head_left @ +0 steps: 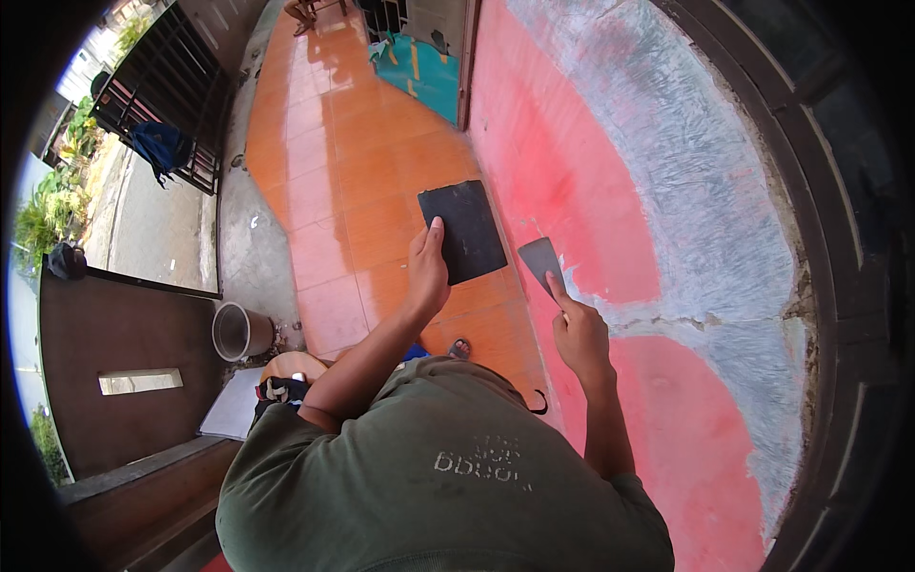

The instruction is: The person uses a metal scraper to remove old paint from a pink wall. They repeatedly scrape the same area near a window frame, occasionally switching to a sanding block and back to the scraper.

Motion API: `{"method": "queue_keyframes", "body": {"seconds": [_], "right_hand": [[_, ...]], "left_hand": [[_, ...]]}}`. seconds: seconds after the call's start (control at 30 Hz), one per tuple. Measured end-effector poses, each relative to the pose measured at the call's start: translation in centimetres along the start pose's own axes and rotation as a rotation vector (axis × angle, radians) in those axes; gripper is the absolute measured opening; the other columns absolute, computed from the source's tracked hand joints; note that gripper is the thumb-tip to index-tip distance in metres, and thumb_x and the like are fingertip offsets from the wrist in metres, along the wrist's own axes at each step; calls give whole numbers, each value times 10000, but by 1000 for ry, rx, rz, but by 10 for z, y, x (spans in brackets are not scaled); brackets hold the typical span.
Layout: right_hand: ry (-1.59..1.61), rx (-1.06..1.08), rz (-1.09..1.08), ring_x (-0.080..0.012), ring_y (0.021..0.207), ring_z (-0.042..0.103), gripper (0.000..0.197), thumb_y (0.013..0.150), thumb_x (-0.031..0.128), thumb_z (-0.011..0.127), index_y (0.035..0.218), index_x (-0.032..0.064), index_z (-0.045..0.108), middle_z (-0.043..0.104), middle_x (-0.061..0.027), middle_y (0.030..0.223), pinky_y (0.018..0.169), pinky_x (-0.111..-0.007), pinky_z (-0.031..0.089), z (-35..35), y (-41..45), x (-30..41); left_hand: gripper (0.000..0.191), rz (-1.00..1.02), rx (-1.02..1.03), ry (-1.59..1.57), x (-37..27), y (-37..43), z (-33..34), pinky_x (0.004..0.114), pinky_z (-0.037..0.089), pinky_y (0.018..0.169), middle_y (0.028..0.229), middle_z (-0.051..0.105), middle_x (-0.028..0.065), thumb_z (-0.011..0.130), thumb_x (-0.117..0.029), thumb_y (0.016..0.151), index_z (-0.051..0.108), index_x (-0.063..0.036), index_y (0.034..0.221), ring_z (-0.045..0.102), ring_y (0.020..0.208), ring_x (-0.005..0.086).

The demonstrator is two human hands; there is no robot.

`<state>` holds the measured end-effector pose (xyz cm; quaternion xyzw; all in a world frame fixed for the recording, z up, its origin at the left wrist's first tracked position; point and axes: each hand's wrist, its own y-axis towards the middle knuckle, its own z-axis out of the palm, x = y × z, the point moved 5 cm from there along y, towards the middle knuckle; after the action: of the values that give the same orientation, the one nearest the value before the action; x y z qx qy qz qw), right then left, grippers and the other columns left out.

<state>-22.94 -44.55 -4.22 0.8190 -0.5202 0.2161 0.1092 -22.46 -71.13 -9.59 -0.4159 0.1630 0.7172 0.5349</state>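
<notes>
My left hand holds a flat dark rectangular sheet by its left edge, thumb on its face, over the orange tiled floor. In my right hand is a putty knife, its broad grey blade pointing up and away, with a finger laid along it; the handle is hidden in the fist. The blade is close to the pink wall; whether it touches cannot be told. Rough grey-white patches and a crack mark the wall.
A bucket stands at the left, near a round wooden stool with things on it. A dark metal gate carries a blue bag. At the far end of the tiled floor a person's legs show. A window frame borders the wall at right.
</notes>
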Motion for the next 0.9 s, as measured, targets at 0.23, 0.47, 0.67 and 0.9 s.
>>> {"method": "queue_keyframes", "body": {"seconds": [0.23,0.47,0.67,0.9], "right_hand": [[-11,-66,-234,-297,627,627,679,897,6,601,1513,285,545,577,-120,700,588,-440,529,24,14,50],[-98,-49,-203,-275,532,590,690,914,35,604,1563,229,473,557,-154,655,547,-390,512,31,7,-14],[972,269,75,-62,548,513,289,1063,181,563,1297,13,585,588,-48,732,450,-250,405,13,12,2],[1174,224,-120,-110,814,600,482,1059,96,555,1526,30,458,639,-62,1014,680,-256,496,20,25,61]], "left_hand": [[376,-198,-165,-142,-9,-13,29,355,596,863,1084,695,75,463,-323,1118,631,11,1166,692,961,161],[422,243,-145,102,-21,6,-14,300,532,776,967,666,34,411,-326,1143,641,28,1118,613,847,97],[474,77,-77,-1,-5,-1,-16,367,566,966,1225,655,111,451,-406,1116,567,9,1314,676,1066,192],[522,-48,49,-156,0,-6,18,448,538,1042,1283,638,158,394,-432,1122,508,16,1364,654,1178,245]]}}
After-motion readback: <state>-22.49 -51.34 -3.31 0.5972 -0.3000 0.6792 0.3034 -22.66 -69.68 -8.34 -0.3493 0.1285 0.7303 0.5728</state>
